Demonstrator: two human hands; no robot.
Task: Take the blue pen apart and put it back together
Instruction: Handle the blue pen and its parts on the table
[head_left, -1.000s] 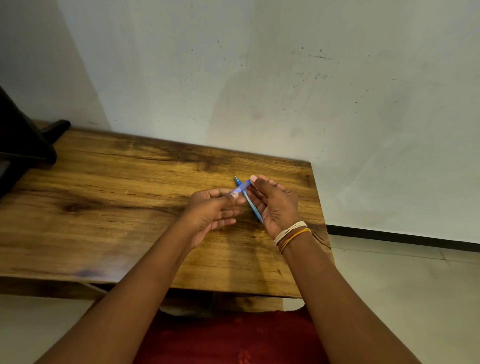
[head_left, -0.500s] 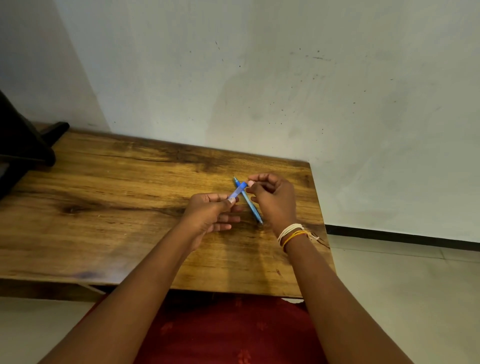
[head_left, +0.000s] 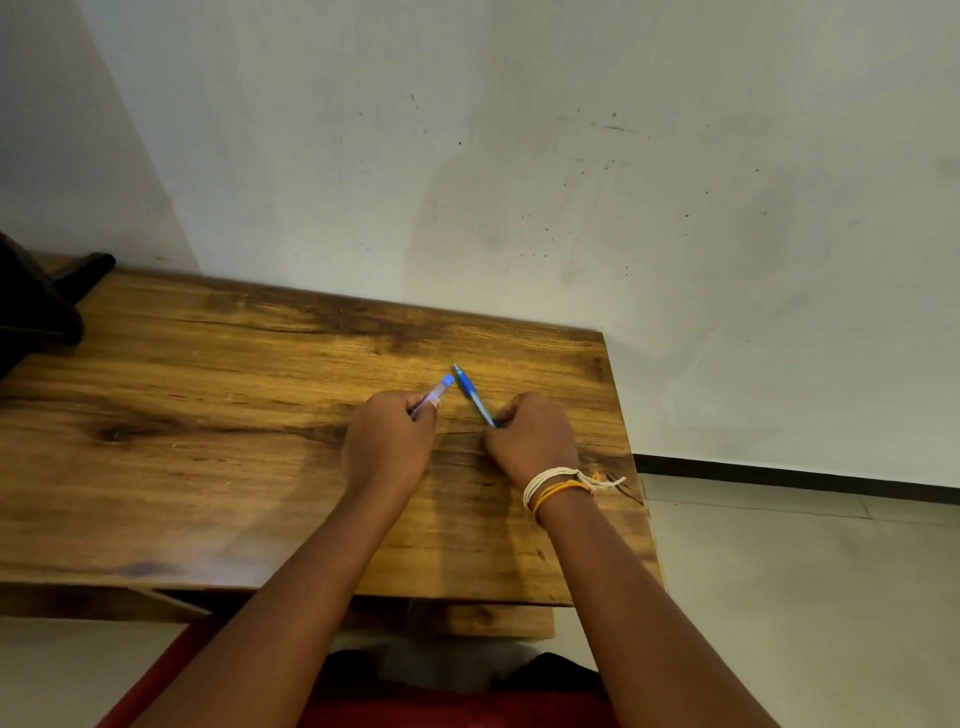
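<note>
The blue pen is in two pieces over the wooden table (head_left: 208, 441). My left hand (head_left: 387, 447) pinches a pale blue translucent barrel piece (head_left: 441, 388) that points up and to the right. My right hand (head_left: 532, 441) grips the rear end of the darker blue pen body (head_left: 471, 393), whose tip points away from me toward the wall. The free ends of the two pieces lie close together, forming a narrow V, and do not touch. Both hands are low over the tabletop.
A dark object (head_left: 36, 306) sits at the table's far left edge. The table's right edge (head_left: 631, 467) runs just beside my right wrist, with tiled floor (head_left: 805, 597) beyond it. A pale wall (head_left: 519, 182) stands directly behind the table.
The two pieces were crossed and held together between both hands; now my hands have drawn apart and lowered, and the pale piece is separated from the blue body.
</note>
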